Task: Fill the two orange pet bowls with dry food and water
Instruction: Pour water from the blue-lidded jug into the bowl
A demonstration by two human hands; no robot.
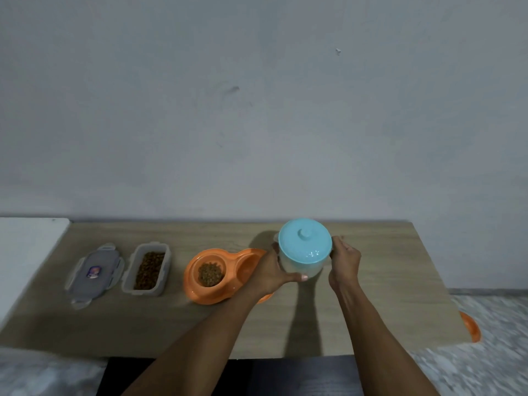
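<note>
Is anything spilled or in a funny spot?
No spills show. One oddity: an orange object pokes out beyond the table's right edge, partly hidden, apart from the orange double bowl.

You have one view: head cam, wide-angle, above the near edge of the table (385, 295), facing forward and down toward the wall (257, 110). Wall fills the top half, tabletop the lower. Your left hand (274, 270) and right hand (345, 261) grip the jar (305, 244) close in, right of centre.
</note>
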